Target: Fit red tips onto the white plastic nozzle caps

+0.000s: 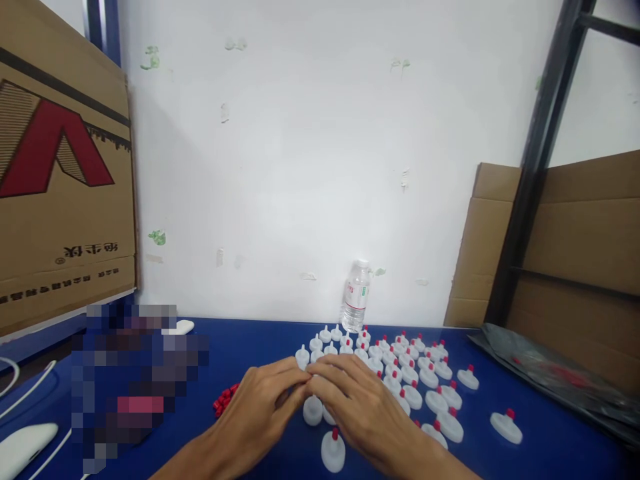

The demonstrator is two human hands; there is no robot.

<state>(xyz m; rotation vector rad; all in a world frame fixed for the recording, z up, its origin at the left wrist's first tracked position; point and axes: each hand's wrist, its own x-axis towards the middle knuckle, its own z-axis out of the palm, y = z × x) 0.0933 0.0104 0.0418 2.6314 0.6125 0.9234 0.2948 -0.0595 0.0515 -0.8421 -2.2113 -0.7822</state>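
My left hand (263,407) and my right hand (363,403) meet at the middle of the blue table, fingertips touching. Both have their fingers bent and drawn together; whatever they hold, if anything, is hidden behind them. Around and beyond them stand many white plastic nozzle caps with red tips (413,395). Several white nozzle caps without red tips (302,358) are behind my hands. Just below the fingers sits a white cap (313,410), and nearer to me lies a red-tipped one (333,452). Beside my left hand is a pile of small red caps (224,400).
A clear bottle (357,297) stands against the wall behind the caps. At left are a large cardboard box (65,220), white cables and a white device (27,448), near a blurred patch. A grey plastic bag (555,373) lies along the right side of the blue table (225,347).
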